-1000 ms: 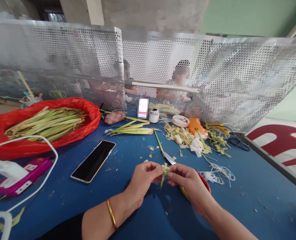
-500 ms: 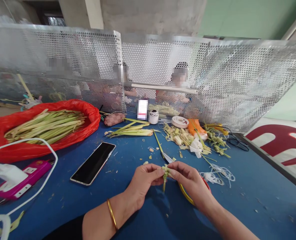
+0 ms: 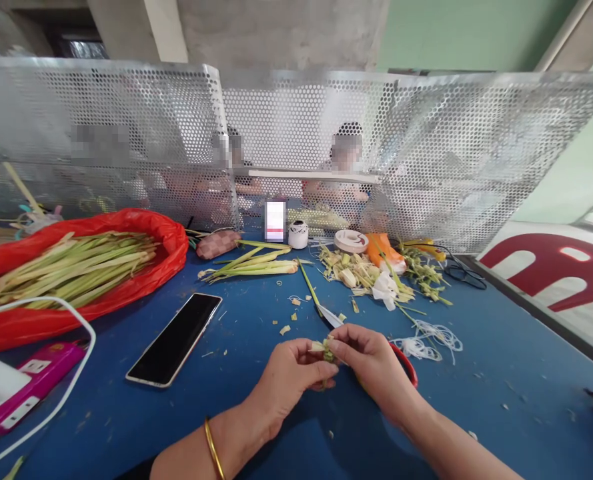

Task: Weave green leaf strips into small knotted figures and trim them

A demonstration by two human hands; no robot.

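Between my two hands, low in the middle of the head view, is a small braided piece of pale green leaf point(image 3: 328, 355). My left hand point(image 3: 291, 373) is closed on it, thumb against fingers, and a gold bangle circles that wrist. From the other side, my right hand point(image 3: 371, 360) pinches its upper end. Fingers cover much of the piece. Scissors point(image 3: 330, 316) lie on the table just beyond, their blades showing and a red handle point(image 3: 405, 365) partly hidden under my right hand. A green leaf strip point(image 3: 308, 283) touches the blades.
On the blue table point(image 3: 201, 420) lie a phone point(image 3: 175, 340), leaf strips point(image 3: 256, 267), dry scraps point(image 3: 349, 267), a tape roll point(image 3: 351, 241) and white string point(image 3: 431, 340). A red bag point(image 3: 169, 250) of leaves and a purple power strip point(image 3: 31, 380) stand left. People sit behind the perforated metal screen point(image 3: 296, 113).
The braided piece has turned in my fingers; its hanging tail is now mostly hidden behind my left hand. The camera has swung a little right, so the table's things appear further left.
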